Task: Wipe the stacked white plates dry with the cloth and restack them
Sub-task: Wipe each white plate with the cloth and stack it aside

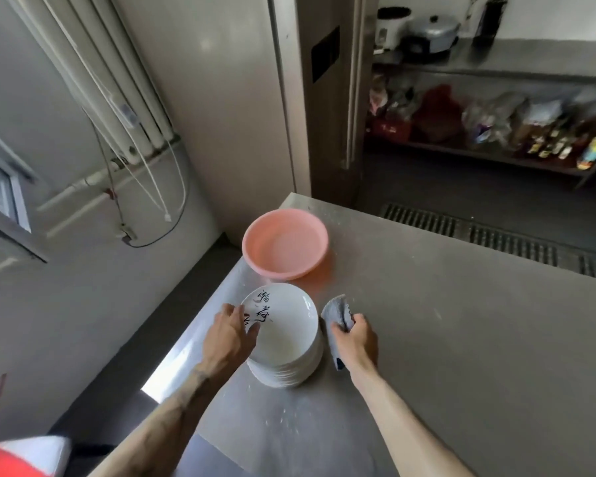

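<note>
A stack of white plates (289,349) stands near the left edge of the steel table (444,339); the top plate carries black brush writing. My left hand (229,335) lies on the top plate's left rim, fingers spread, thumb over the inner surface. Whether it grips the plate I cannot tell. Just right of the stack, my right hand (356,339) is closed on a crumpled grey cloth (338,313), which rests on the table beside the plates.
A pink plastic basin (285,243) sits behind the stack, close to the table's far left corner. A tall steel cabinet (241,98) stands behind it. Floor drain grates (496,235) and a cluttered shelf (496,132) lie beyond the table's far edge.
</note>
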